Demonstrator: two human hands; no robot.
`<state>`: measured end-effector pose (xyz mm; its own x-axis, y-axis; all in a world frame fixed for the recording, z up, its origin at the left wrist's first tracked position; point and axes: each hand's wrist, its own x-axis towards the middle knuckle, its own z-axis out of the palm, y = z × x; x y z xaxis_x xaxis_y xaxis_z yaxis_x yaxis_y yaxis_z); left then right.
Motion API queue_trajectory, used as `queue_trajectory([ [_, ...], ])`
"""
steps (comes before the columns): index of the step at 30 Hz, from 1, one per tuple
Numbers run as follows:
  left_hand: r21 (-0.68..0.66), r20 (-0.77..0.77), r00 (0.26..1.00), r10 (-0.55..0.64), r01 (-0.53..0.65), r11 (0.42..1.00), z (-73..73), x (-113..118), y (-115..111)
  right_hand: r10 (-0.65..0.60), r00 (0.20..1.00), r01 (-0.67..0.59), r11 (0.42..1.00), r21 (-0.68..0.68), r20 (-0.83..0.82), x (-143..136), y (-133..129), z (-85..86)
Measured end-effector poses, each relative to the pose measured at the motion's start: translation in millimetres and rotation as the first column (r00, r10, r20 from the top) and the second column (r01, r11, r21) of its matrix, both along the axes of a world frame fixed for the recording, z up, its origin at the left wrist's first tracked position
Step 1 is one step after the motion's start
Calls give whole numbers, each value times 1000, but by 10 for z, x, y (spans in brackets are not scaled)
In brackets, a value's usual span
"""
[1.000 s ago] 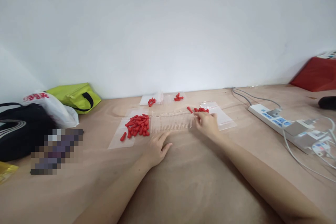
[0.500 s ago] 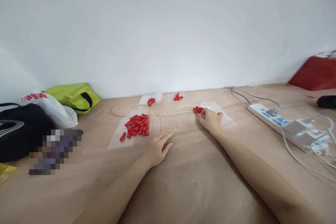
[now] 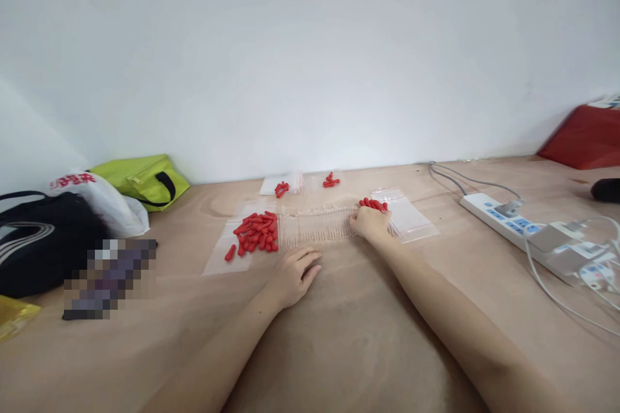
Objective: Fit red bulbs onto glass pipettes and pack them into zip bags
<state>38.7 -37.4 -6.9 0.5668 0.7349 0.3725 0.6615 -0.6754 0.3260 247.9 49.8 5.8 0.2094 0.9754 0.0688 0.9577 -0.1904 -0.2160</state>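
Here the right hand is curled shut over a small cluster of red caps, which peek out along the far side of its knuckles, just at the right end of a row of clear tubes lying flat on the wooden surface. The left hand rests open, palm down and holding nothing, on the surface just in front of that row. To the left of the tubes a larger heap of red caps sits on a clear plastic bag; another clear bag lies just right of the right hand (touching it or not, I cannot tell). Farther back are two small red clusters. A white power strip lies well to the right, and a green pouch far left.
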Motion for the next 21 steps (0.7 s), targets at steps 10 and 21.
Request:
queue_trajectory([
  [10, 243, -142, 696, 704, -665, 706, 411, -411, 239, 20, 999, -24, 994, 109, 32, -1, -53, 18],
  [21, 68, -312, 627, 714, -735, 675, 358, -674, 359, 339, 932, -357, 790, 499, 130, 44, -647, -164],
])
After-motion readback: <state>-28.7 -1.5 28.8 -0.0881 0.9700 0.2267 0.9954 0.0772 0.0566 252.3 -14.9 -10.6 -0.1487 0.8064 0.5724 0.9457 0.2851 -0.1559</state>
